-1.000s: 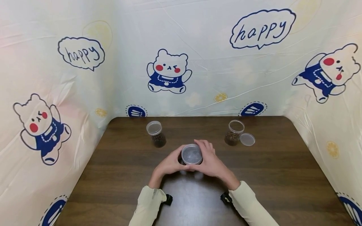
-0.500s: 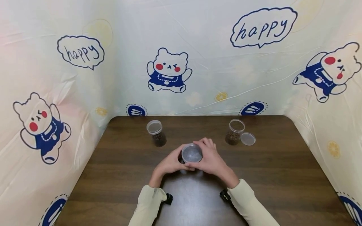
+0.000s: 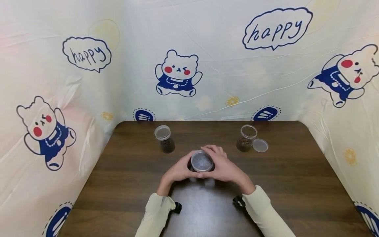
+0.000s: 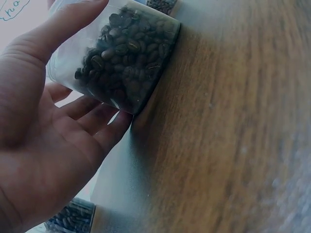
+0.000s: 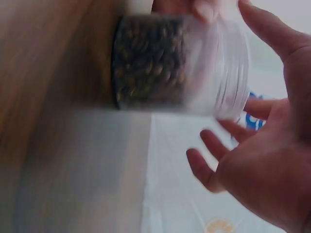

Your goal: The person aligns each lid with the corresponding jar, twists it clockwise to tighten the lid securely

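Note:
A clear jar of coffee beans (image 4: 129,58) stands on the table in front of me, about half full of dark beans. Its clear lid (image 3: 202,161) is on top, facing up in the head view. My left hand (image 3: 179,169) grips the jar's body, thumb on the near side and fingers round the far left. Around the lid's rim my right hand (image 3: 221,166) curls its thumb and fingers. The right wrist view shows the same jar from the side, with the right hand (image 5: 272,141) at its top end and the loosely bent lower fingers off the wall.
At the back left stands a lidded jar (image 3: 164,140) with dark beans. A lidless jar (image 3: 245,140) with brown contents stands at the back right, a loose clear lid (image 3: 260,145) beside it. The brown wooden table (image 3: 133,184) meets a printed cloth (image 3: 219,65) behind.
My right hand's thumb swung leftward along the lid's near rim, then came back to the right. The left hand and the jar stay nearly in place; the head view shifted slightly.

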Action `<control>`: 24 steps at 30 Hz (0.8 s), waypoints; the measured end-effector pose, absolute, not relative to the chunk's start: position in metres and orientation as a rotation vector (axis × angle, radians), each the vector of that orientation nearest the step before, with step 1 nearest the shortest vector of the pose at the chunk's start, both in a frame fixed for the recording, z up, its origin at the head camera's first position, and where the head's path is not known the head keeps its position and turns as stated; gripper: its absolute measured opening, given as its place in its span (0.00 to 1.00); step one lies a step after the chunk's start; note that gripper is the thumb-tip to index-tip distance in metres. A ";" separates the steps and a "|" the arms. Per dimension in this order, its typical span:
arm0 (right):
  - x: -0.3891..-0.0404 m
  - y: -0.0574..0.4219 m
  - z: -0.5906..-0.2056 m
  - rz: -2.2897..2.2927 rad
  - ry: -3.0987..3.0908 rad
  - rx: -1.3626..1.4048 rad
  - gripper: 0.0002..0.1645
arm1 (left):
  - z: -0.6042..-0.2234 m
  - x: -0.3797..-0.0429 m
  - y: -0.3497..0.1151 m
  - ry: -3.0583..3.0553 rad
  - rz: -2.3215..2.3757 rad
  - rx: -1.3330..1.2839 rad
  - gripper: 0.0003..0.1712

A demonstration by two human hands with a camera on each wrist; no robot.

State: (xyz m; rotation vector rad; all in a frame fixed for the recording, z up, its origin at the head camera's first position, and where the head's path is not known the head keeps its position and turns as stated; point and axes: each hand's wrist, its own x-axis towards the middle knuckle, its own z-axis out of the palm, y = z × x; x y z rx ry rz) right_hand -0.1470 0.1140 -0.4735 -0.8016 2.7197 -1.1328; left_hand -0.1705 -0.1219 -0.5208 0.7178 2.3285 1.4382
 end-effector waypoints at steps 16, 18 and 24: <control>-0.152 0.121 -0.492 -1.306 2.728 -0.811 0.54 | -0.520 -0.169 -0.120 2.344 1.439 0.666 0.52; -0.146 0.116 -0.492 -1.312 2.799 -0.744 0.54 | -0.521 -0.169 -0.121 2.348 1.436 0.684 0.52; -0.132 0.101 -0.492 -1.296 2.945 -0.596 0.57 | -0.521 -0.170 -0.122 2.338 1.459 0.727 0.51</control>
